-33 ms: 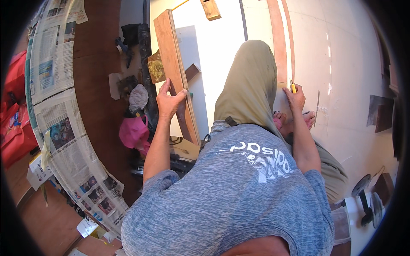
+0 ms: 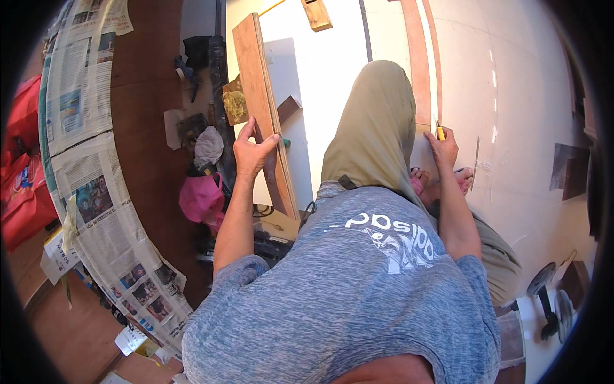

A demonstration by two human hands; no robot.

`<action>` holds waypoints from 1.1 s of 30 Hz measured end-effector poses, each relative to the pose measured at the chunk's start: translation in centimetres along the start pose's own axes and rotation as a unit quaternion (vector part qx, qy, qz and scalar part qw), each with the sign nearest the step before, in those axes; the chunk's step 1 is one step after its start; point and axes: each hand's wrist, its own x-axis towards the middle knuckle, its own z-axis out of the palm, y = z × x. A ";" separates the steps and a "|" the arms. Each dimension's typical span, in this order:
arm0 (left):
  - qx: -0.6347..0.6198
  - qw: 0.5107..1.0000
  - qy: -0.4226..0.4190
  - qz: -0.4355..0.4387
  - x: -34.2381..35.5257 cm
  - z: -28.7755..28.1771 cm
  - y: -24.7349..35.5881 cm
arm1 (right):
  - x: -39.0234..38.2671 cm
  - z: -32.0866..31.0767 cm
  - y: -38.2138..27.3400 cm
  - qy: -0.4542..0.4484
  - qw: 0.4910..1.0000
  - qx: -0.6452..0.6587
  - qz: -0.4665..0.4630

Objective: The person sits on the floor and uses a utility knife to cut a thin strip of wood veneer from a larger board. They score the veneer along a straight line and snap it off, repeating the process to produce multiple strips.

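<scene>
My left hand (image 2: 252,153) grips a long wooden board (image 2: 251,61) by its lower half, thumb on the near edge, fingers behind. The board is held up at a slant to the left of my knee. In my right hand (image 2: 444,150) is a yellow utility knife (image 2: 440,133), its tip pointing away from me. The knife is beside the near end of a reddish-brown wood strip (image 2: 419,96) lying on the pale surface. A thinner brown strip (image 2: 435,70) runs alongside it, with a light gap between them.
A wooden block (image 2: 316,14) lies at the far middle. Newspaper (image 2: 83,121) covers a long surface on the left, beside red bags (image 2: 25,198). A pink cloth (image 2: 201,197) and a crumpled white cloth (image 2: 208,146) lie among tools. Dark flat pieces (image 2: 569,169) are at the right.
</scene>
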 end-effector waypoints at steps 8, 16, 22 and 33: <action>-0.219 0.964 -0.142 -0.044 0.2 -3.8 3.2 | 0.7 0.4 0.9 0.153 0.986 -0.004 -0.064; -0.199 0.938 -0.277 0.070 1.2 -3.3 13.2 | 3.8 -9.5 -11.9 -0.030 0.877 0.479 0.000; 0.120 0.880 -0.163 0.430 1.0 -2.2 21.3 | 1.2 -24.1 -19.4 -0.282 0.767 0.561 -0.131; 0.241 0.666 -0.097 0.699 1.7 0.7 27.8 | -8.4 -35.0 -15.3 -0.282 0.868 0.313 -0.264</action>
